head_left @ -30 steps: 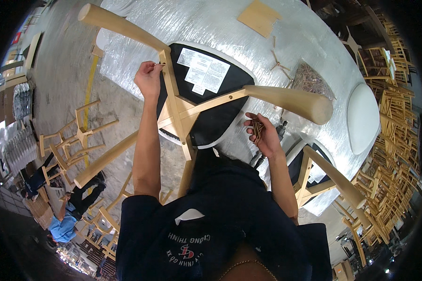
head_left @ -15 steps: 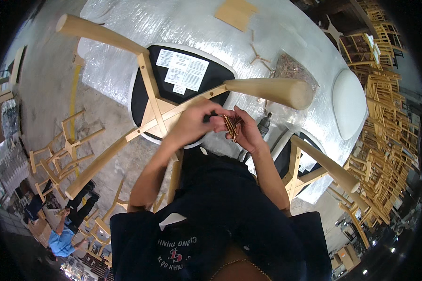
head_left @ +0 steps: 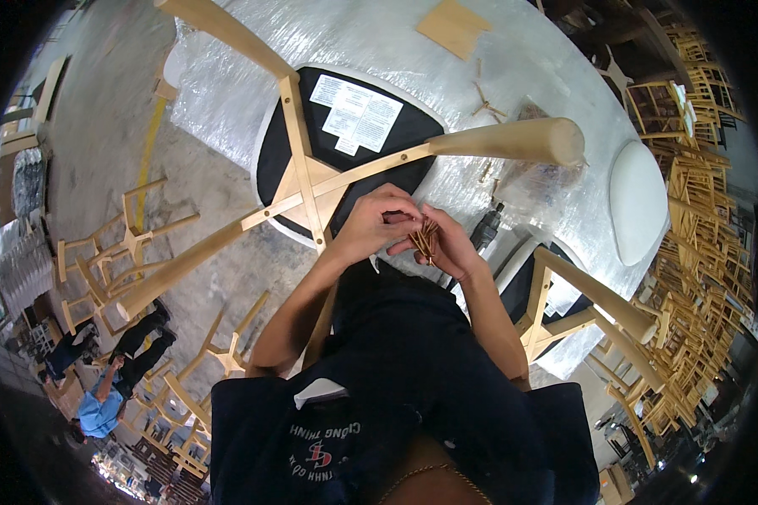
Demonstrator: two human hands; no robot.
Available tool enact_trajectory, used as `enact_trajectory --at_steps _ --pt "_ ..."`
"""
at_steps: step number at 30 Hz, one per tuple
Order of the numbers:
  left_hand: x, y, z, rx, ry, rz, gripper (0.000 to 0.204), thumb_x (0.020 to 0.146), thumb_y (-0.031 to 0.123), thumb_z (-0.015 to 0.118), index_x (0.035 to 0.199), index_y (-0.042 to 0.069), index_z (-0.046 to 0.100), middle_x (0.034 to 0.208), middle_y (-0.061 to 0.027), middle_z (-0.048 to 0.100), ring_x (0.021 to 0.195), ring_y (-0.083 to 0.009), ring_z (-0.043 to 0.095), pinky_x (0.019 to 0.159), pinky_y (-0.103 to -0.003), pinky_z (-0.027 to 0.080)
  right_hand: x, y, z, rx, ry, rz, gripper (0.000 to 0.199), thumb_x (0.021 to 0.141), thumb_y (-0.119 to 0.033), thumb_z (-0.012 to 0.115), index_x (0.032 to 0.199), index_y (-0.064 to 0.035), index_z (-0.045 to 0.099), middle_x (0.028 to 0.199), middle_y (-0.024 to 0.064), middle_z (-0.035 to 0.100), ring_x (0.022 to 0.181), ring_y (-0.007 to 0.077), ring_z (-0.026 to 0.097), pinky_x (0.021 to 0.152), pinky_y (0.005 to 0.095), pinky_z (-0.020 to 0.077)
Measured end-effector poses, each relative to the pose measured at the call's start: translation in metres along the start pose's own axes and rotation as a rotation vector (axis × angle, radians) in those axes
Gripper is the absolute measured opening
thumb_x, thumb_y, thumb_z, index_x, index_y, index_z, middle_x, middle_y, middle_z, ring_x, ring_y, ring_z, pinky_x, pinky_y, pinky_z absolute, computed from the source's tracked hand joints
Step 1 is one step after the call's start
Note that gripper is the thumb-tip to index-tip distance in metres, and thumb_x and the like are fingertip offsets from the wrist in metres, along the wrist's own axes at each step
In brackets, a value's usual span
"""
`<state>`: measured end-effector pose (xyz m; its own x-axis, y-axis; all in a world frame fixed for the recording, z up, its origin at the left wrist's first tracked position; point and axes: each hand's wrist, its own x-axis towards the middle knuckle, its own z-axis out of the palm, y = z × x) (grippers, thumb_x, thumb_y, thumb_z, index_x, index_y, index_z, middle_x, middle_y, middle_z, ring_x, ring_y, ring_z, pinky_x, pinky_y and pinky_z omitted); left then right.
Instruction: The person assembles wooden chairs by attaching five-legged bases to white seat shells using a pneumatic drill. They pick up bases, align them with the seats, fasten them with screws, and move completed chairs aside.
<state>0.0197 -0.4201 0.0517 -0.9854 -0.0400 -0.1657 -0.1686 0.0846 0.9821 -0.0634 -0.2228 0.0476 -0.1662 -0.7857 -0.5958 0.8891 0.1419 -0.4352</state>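
My right hand is curled round a bunch of brass-coloured screws, whose shanks stick out between the fingers. Thumb and fingers of my left hand are pinched together against the bunch; what they grip is hidden. Both hands are over the near edge of an upturned chair. Its seat underside is black with white labels, and a wooden cross frame with thick round legs lies across it. Dark holes show in the frame. Beside my right hand lies a black power screwdriver.
A clear plastic bag is partly behind the right leg. Loose screws, a cardboard piece and a white seat lie on the plastic-wrapped table. Another upturned chair is at right. Chair frames and a person in blue are at left.
My view has shifted, so the chair appears further right and its upper-left leg higher. My left hand's fingers, blurred before, are now drawn in against the screws. The right hand still holds the bunch.
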Motion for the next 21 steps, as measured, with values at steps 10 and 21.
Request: enact_trajectory --at_steps 10,21 --pt "-0.055 -0.009 -0.015 -0.125 0.193 -0.087 0.038 0.091 0.009 0.083 0.127 0.004 0.074 0.114 -0.0066 0.07 0.099 -0.0156 0.067 0.082 -0.029 0.056 0.015 0.019 0.0 0.006 -0.047 0.081 0.068 0.109 -0.056 0.039 0.139 -0.0002 0.063 0.123 0.0171 0.076 0.097 0.0231 0.077 0.051 0.0223 0.0416" --pt "-0.045 -0.016 -0.019 -0.358 0.148 -0.147 0.027 0.094 0.007 0.079 0.119 0.0 0.073 0.105 -0.0084 0.074 0.09 -0.015 0.071 0.08 -0.027 0.057 0.02 0.011 0.026 -0.14 -0.096 0.144 0.067 0.111 -0.055 0.037 0.13 0.0006 0.068 0.115 0.0184 0.078 0.095 0.0262 0.079 0.051 0.0222 0.0453"
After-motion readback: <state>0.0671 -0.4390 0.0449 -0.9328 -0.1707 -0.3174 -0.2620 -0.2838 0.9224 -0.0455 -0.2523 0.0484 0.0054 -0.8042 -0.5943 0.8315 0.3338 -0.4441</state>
